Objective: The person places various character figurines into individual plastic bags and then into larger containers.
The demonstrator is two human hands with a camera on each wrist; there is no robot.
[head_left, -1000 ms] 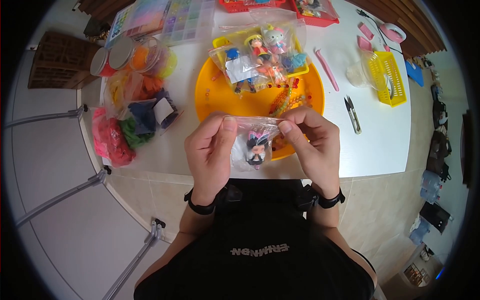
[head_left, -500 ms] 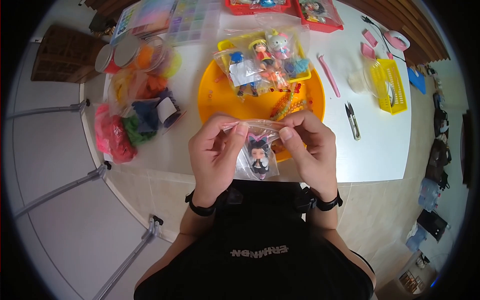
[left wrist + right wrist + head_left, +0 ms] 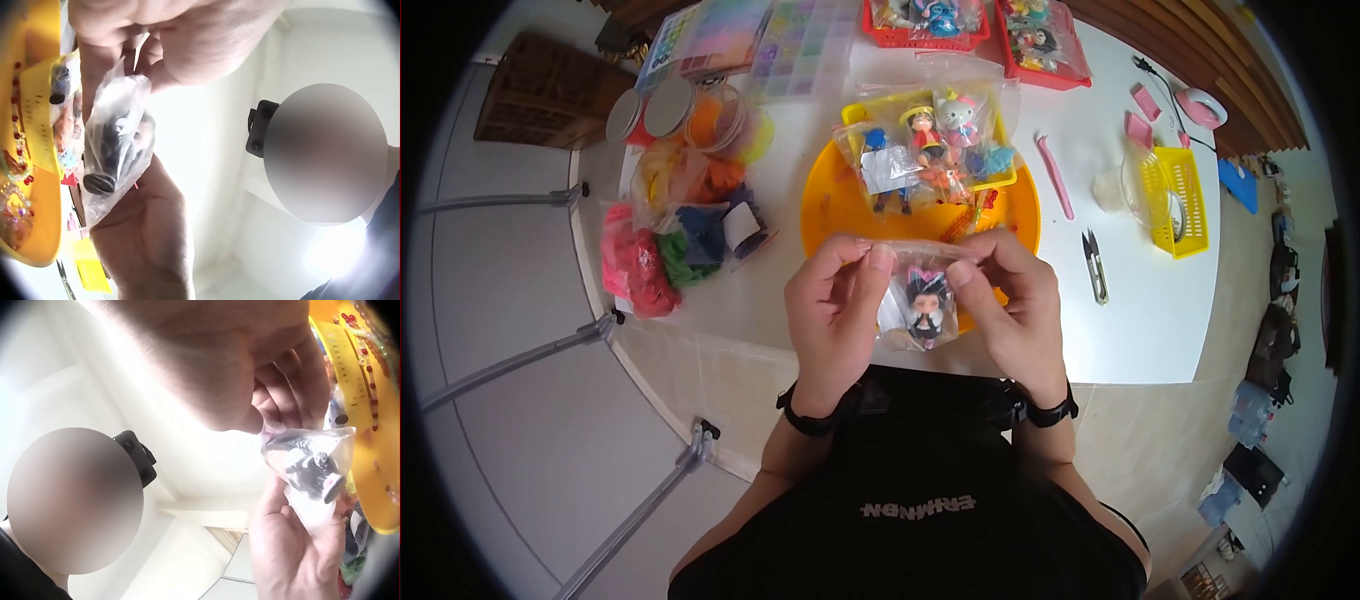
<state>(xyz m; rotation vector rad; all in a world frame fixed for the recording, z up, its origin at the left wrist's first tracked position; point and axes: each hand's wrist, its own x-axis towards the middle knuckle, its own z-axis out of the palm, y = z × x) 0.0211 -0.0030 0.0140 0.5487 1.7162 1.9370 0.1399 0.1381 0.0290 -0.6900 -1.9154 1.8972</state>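
Note:
A small clear zip bag (image 3: 897, 318) hangs between both hands near the table's front edge. Inside it is a doll figurine (image 3: 925, 308) with black hair, pink ears and a black-and-white outfit. My left hand (image 3: 837, 305) pinches the bag's top left corner between thumb and fingers. At the top right corner, the right hand (image 3: 1017, 310) pinches it the same way. Both wrist views show the bag (image 3: 119, 150) from below, its film crinkled around the figurine. Behind it lies a round orange tray (image 3: 820, 215) with bead strings.
A yellow basket (image 3: 1002, 178) of bagged figurines sits on the tray. Thread snips (image 3: 1096, 268), pink tweezers (image 3: 1056, 178) and another yellow basket (image 3: 1193, 205) are to the right. Jars (image 3: 668, 110) and bags of coloured material (image 3: 636, 260) stand left. Red baskets (image 3: 1045, 75) are at the back.
The bag and figurine have shifted slightly right between the hands, and the hands have drawn a little closer together. Both still pinch the bag's top edge. The head view has tilted slightly.

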